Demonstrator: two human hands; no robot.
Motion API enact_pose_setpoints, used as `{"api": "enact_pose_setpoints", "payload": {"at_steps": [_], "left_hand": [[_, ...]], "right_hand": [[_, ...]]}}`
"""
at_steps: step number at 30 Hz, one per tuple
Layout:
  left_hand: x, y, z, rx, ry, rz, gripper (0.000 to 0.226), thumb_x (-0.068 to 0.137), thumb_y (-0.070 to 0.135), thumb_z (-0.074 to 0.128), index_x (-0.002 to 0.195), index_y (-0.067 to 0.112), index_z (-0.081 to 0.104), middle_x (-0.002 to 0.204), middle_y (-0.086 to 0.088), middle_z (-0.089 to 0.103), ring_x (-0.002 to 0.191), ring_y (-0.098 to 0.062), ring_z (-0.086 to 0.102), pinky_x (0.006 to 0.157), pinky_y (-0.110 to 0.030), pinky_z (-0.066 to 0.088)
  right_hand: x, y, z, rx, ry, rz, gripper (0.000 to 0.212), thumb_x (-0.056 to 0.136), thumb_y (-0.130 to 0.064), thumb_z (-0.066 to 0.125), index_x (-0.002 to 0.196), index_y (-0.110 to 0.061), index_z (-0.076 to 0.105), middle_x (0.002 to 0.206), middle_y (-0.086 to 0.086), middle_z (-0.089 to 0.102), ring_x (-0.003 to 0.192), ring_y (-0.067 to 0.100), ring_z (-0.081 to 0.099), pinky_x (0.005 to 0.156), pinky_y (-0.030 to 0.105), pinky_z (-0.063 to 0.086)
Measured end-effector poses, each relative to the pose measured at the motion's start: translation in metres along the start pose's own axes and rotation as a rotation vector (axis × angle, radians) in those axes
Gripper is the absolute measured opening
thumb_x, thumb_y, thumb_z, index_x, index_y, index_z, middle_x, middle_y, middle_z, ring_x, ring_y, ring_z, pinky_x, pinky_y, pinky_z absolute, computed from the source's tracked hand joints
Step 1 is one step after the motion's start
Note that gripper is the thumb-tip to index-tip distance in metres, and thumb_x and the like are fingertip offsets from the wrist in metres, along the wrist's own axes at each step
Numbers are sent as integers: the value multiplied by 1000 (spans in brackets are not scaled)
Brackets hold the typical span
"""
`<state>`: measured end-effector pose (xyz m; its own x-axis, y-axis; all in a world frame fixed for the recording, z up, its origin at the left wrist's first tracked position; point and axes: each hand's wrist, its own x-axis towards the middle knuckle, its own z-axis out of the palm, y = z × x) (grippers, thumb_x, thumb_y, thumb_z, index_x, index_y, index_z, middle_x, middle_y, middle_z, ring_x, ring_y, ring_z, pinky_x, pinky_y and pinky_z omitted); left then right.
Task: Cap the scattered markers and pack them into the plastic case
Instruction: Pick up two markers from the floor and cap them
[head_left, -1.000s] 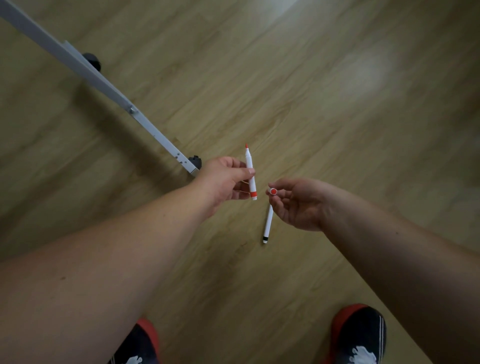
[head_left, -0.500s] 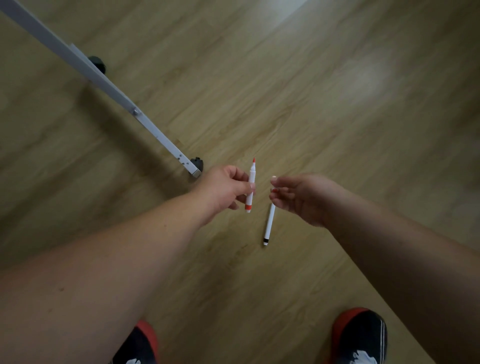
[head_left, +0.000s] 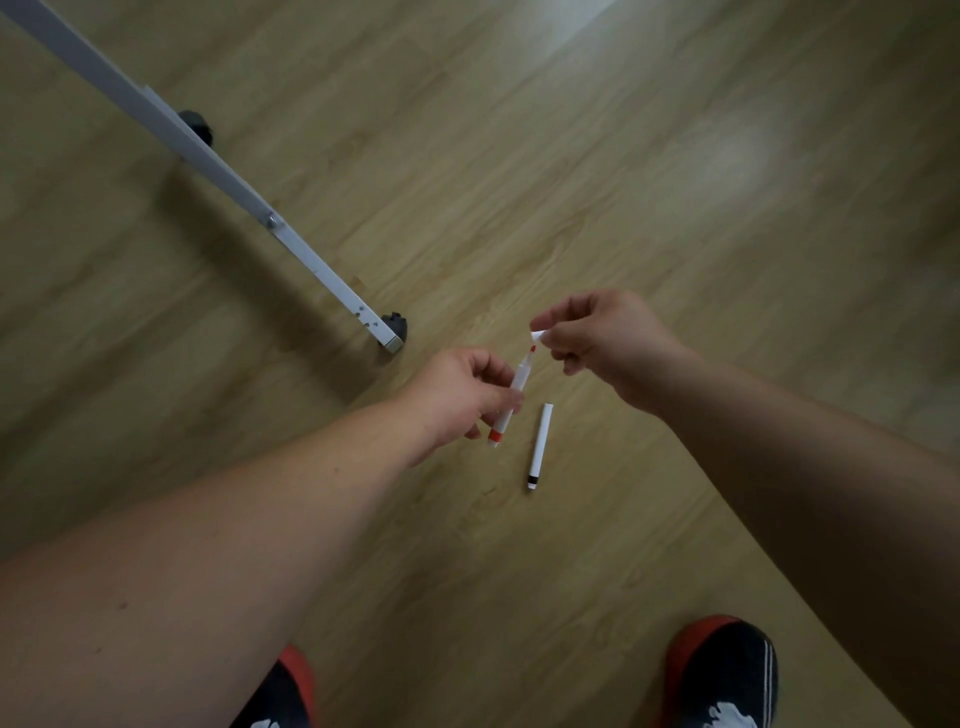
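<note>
Wooden floor (head_left: 597, 171) with grey metal frame leg (head_left: 218, 171). Left hand (head_left: 462, 397), grip closed around an uncapped red marker (head_left: 511, 397); right hand (head_left: 605, 345) pinches its white cap (head_left: 537, 336) at the tip. A black-banded marker (head_left: 540, 447) lies on the floor just beside.

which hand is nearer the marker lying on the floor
Left. The left hand holds the red marker just left of the floor marker; the right hand is higher up.
</note>
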<state>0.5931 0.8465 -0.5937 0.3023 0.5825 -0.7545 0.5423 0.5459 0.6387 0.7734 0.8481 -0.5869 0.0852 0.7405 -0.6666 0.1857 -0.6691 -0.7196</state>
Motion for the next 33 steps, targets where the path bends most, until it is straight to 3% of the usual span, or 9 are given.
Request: {"api": "enact_pose_setpoints", "payload": {"at_steps": [4,12,17,19,27,29,31,33], "left_hand": [[-1,-2,0,-7,10,-9,18,82,8,75,98,6,66,87,-8,76,70,-18,68,63,-35,50],[-3,3,1,95,-20,10,18,80,14,78,96,14,68,84,-1,72,72,-15,67,60,-30,51],[-2,4,7,117,21,31,13,82,14,76,91,13,67,90,-10,73,75,-20,68,66,-36,56],[-1,1,12,118,42,27,11,82,13,76,89,14,67,92,-13,73,77,-23,68,67,-36,56],[1,-24,16,94,93,-25,7,87,11,70,85,14,64,86,-9,73,70,-19,67,48,-20,52],[7,-30,13,87,121,-39,10,86,11,71,83,15,63,86,-10,73,75,-25,70,53,-25,53],[12,-37,12,86,134,-60,10,86,12,71,81,16,63,85,-9,72,75,-24,69,57,-27,51],[16,-43,12,67,141,-82,13,87,12,71,80,17,61,81,-5,71,71,-19,66,54,-23,47]], "right_hand": [[4,-4,-8,-113,28,-28,12,80,0,67,77,-11,71,63,5,59,56,15,51,53,30,44],[3,-12,-5,-353,-139,-66,15,79,3,67,88,-6,76,59,4,60,48,11,51,52,28,45],[6,-9,-2,-318,-167,-81,20,80,6,70,97,-4,73,82,19,69,54,14,57,55,29,51],[6,-4,0,-300,-171,-76,22,80,7,69,98,-5,73,84,16,69,55,16,59,57,30,52],[5,23,21,-187,-153,51,35,82,4,71,116,-4,65,79,8,64,63,23,66,72,39,61],[9,43,23,-167,-19,128,23,83,0,69,106,-1,65,72,12,64,62,27,68,73,49,61],[9,67,25,-226,107,226,9,83,-4,62,83,3,66,60,12,64,60,33,70,70,53,60],[6,91,30,-250,134,333,22,83,-12,63,65,1,62,53,12,64,62,36,72,70,53,60]]}}
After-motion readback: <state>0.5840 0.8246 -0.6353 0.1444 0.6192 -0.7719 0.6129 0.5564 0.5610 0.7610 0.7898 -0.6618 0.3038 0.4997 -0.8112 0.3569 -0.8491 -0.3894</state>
